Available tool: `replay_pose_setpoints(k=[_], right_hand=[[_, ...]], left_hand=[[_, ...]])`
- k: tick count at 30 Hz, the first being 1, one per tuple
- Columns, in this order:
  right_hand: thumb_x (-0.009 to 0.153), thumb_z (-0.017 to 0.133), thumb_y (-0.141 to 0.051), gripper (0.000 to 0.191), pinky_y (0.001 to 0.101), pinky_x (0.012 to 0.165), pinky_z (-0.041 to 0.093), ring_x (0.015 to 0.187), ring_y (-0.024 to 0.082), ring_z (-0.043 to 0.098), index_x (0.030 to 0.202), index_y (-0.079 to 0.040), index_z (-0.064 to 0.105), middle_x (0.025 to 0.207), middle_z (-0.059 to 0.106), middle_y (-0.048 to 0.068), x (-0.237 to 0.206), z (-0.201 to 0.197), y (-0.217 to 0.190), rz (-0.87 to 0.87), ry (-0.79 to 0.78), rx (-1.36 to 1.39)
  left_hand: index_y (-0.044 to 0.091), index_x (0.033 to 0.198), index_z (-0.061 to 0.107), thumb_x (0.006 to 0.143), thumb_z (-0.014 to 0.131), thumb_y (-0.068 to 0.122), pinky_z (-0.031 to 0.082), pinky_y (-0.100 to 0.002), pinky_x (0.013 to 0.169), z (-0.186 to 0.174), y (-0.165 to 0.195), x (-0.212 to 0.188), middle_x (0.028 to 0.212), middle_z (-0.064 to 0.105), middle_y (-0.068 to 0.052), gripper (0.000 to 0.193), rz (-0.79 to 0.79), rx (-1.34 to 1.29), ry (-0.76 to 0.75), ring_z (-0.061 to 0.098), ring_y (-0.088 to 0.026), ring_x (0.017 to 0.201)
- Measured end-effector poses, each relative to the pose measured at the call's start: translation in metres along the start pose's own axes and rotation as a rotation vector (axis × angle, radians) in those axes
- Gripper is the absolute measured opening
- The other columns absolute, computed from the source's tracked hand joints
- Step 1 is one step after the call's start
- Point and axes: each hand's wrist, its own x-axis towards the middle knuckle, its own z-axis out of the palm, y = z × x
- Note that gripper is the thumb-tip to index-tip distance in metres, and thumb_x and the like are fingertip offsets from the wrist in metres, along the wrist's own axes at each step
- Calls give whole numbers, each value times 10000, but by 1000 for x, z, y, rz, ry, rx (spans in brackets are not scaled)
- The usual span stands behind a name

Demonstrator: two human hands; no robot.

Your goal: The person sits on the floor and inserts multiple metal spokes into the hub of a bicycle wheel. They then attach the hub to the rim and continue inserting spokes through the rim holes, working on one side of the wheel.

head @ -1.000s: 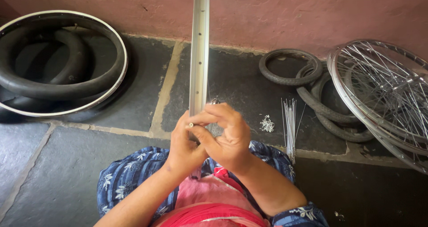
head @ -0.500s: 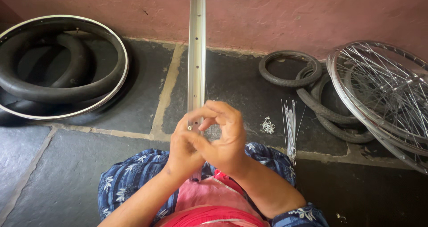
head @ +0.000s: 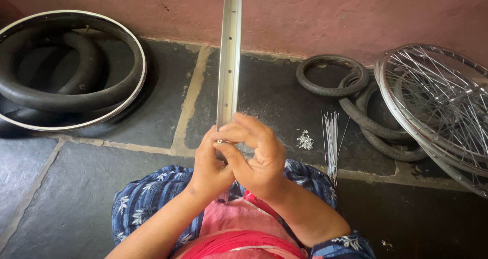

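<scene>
1. The person is holding a bare metal rim [head: 229,55] upright, edge-on, and both hands are meeting at its near end, just above the lap.
2. The left hand [head: 211,165] is wrapping the rim from the left, its grip pressed against the metal; a small silver nipple [head: 219,141] is showing right at the fingertips.
3. The right hand [head: 256,155] is curling over from the right, its thumb and forefinger pinching at that same small piece; whether it is already seated in the rim hole I cannot tell.
4. Judging by this, the lacing is looking barely begun: no spoke is visibly standing in the rim, though the part behind the hands is hidden.
5. A bundle of loose spokes [head: 331,142] is lying on the stone floor [head: 76,188] to the right of the grip, with a little heap of nipples [head: 305,140] between them, so much is apparently remaining.
6. Farther right, finished spoked wheels [head: 437,106] are leaning over old tyres [head: 333,76]; far left, a rim with tyres [head: 66,71] is lying flat.
</scene>
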Motion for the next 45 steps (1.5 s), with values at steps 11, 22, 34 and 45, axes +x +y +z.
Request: replay_pose_setpoints(k=[11,22,34,45], right_hand=[[901,815,115,667,282,918,586,999,174,736,1421,-31,424,1103,716,124,-1,4,1,-24,38,47],[992,691,33,260,277,888,574,1023,150,657,1227,-20,594,1129,663,94,-19,-37,73,272,278,-30],[849,803,-303,251,418,630,516,717,272,665,731,-117,684,724,680,40,-77,11,185,48,-11,-869],[871,728,-245,252,428,638,510,674,253,641,683,-132,606,699,628,36,-94,12,218,38,-25,-1030]], left_hand=[[34,1222,611,817,689,64,542,-369,893,-1,5,3,1150,653,-145,413,101,87,5,680,-325,1058],[52,1112,603,747,636,-11,534,-313,878,-13,7,9,1050,670,-79,371,-5,89,29,651,-177,953],[47,1104,615,733,633,-30,536,-349,948,-5,8,5,1096,675,-107,380,79,153,46,677,-240,1043],[37,1081,614,715,629,-22,535,-352,929,1,8,4,1099,668,-120,372,62,172,28,673,-258,1037]])
